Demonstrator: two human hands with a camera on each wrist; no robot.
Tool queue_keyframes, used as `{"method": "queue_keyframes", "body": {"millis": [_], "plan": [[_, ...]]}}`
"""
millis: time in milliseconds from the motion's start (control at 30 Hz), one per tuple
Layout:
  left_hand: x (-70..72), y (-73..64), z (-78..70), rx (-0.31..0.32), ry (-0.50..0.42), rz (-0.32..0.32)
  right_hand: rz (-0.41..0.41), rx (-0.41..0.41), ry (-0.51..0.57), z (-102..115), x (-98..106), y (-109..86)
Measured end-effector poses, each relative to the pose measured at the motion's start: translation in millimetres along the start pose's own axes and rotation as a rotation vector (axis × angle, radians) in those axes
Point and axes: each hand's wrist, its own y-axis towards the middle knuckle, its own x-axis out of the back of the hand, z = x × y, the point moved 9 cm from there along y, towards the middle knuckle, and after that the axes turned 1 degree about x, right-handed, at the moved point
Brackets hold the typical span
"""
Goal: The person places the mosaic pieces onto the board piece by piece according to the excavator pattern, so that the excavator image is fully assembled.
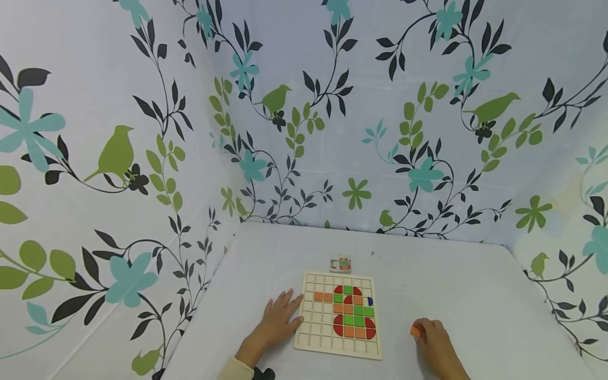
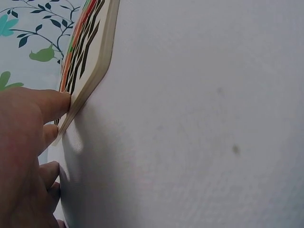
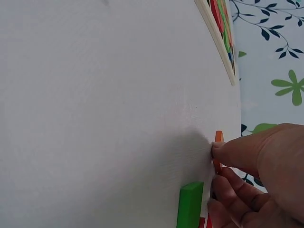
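A wooden grid board (image 1: 313, 345) lies on the white-covered table, with red, green and orange pieces filling cells mostly toward its right half. One cell near the right edge holds a white and blue piece (image 1: 368, 301). My left hand (image 1: 277, 323) rests at the board's left edge, its fingers spread and fairly straight; in the left wrist view the thumb touches the rim. To the right of the board, my right hand (image 1: 434, 343) pinches an orange tile (image 3: 218, 137) between thumb and fingers, close to the tabletop.
A small card (image 1: 340, 263) with a coloured picture stands behind the board. In the right wrist view, a green block (image 3: 190, 204) and partly hidden red pieces (image 3: 202, 222) lie near the right hand. Patterned cloth (image 1: 294, 132) encloses the table at the back and sides.
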Motion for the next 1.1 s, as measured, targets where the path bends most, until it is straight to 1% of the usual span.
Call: {"method": "queue_keyframes", "body": {"millis": [100,167,233,400,467,533,600,667,800,867,967,1100], "plan": [[-1.2,1.1,0.0,-0.006,0.004,-0.001,0.037,-0.058,-0.019,-4,-2,4.3],[-1.7,0.9,0.6,-0.007,-0.004,0.002,0.051,-0.081,-0.036,-4,-4,7.4],[-1.2,0.5,0.4,-0.015,-0.016,0.0,0.051,-0.084,-0.046,-2,-5,11.0],[0.5,0.3,-0.1,-0.034,-0.026,-0.01,0.016,-0.07,-0.057,5,-7,22.4],[0.5,0.4,-0.1,-0.03,-0.019,-0.008,0.014,-0.065,-0.066,7,-7,26.5],[1.0,0.6,-0.5,-0.021,-0.017,-0.002,0.03,-0.069,-0.067,7,-6,29.2],[0.6,0.5,-0.7,-0.003,-0.01,0.012,0.052,-0.084,-0.066,3,-3,30.0],[0.1,0.5,-2.3,0.007,-0.007,0.022,0.071,-0.124,-0.05,-4,2,28.2],[-0.9,0.5,-2.6,0.017,0.0,0.022,0.089,-0.218,-0.05,-26,15,23.4],[-1.0,0.5,-1.6,0.021,-0.001,0.018,0.106,-0.241,-0.041,-35,17,22.1],[-2.5,1.4,1.7,0.028,-0.004,0.011,0.136,-0.241,-0.012,-43,18,22.1],[-4.2,3.0,4.4,0.018,-0.015,-0.006,0.133,-0.193,0.015,-41,17,24.7]]}}
